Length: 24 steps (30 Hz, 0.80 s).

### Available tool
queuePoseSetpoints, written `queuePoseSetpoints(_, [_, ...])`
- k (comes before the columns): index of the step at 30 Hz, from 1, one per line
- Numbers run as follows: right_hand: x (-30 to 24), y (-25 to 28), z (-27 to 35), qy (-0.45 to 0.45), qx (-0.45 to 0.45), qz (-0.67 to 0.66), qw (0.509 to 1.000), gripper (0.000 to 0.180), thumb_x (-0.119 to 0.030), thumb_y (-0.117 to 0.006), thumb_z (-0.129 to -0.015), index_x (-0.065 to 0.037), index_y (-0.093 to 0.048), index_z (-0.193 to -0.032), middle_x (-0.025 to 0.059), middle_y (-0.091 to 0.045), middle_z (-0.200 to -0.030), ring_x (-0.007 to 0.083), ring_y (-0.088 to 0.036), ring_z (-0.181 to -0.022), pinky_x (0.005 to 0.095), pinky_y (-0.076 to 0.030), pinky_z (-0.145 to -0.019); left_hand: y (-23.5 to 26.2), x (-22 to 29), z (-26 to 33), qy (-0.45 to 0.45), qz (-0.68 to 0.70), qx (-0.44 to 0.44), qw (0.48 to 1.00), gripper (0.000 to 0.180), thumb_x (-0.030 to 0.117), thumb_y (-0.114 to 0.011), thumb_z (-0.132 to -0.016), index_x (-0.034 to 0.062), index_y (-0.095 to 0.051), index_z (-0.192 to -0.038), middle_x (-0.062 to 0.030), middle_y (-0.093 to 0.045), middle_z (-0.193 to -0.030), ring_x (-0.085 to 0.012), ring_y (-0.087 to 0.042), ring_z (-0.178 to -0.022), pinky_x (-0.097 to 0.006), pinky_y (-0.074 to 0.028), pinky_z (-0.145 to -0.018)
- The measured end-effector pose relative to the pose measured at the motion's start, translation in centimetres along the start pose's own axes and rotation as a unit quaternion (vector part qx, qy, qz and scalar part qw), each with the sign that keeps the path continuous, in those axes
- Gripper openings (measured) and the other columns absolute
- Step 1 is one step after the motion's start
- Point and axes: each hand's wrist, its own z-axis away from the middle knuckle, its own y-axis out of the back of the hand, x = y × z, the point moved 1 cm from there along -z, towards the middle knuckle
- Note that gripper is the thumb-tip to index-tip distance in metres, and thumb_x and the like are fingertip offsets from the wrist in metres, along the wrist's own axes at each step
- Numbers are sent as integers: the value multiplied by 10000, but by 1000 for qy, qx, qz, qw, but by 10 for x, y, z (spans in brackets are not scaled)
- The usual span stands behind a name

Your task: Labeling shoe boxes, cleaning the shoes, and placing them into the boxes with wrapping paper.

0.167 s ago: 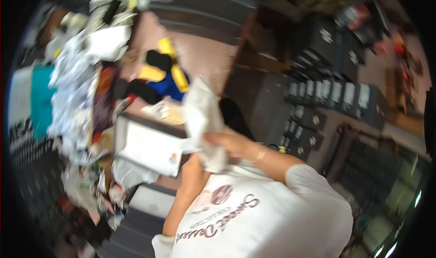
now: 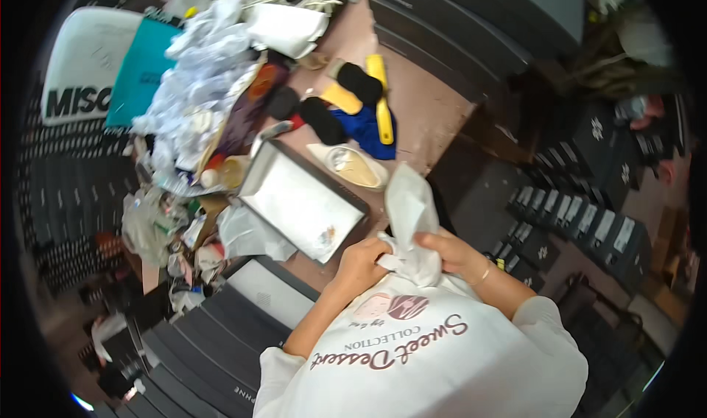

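Both of my hands hold a white cloth bag [image 2: 409, 219] close to my chest. My left hand [image 2: 364, 260] grips its lower left side. My right hand [image 2: 449, 250] pinches it from the right, with a thin bracelet on that wrist. The bag's top stands up above my hands. Just left of it lies an open white shoebox [image 2: 302, 201] on a pinkish table. A single cream shoe [image 2: 352, 166] rests beyond the bag, near the box's far corner.
Black, yellow and blue items [image 2: 361, 109] lie further back on the table. A heap of crumpled white paper and plastic [image 2: 195, 86] fills the left side. Dark shoeboxes [image 2: 574, 219] are stacked at right and more grey boxes [image 2: 221, 337] at lower left.
The bag's top has swung to the right, and my left hand has closed in on the bag; the camera view has shifted slightly.
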Motion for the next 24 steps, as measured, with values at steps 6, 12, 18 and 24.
queuePoseSetpoints(6, [-56,11,-1,126,45,63,989,470,-272,-608,-889,-22,-474,-1264,102,-607,-1095,220,-617,-990,360,-515,-872,50,-81,-5,191,117,453,863,334,82,-640,-830,-22,-542,-1133,-122,-556,-1032,-193,-562,-872,-299,-479,-759])
queuePoseSetpoints(12, [-66,-27,-39,118,-93,228,962,715,-364,-724,-767,-19,-407,-1307,125,-590,-1122,223,-608,-989,343,-510,-850,50,-163,3,150,-268,382,872,474,96,-671,-769,-24,-520,-1202,-193,-552,-1119,-295,-584,-936,-376,-483,-818])
queuePoseSetpoints(18, [-48,-63,-55,80,-129,181,972,664,-252,-687,-811,3,-366,-1333,107,-527,-1218,193,-538,-1093,325,-447,-927,69,-213,-23,343,-21,271,899,713,192,-743,-710,-4,-397,-1303,-263,-490,-1197,-407,-548,-1039,-427,-470,-867])
queuePoseSetpoints(24, [-65,-76,-69,100,-113,295,944,631,-279,-708,-785,4,-435,-1278,94,-544,-1189,181,-516,-1105,326,-425,-942,50,-197,-20,406,-29,379,831,710,240,-758,-705,27,-400,-1281,-233,-479,-1200,-300,-574,-982,-398,-483,-773])
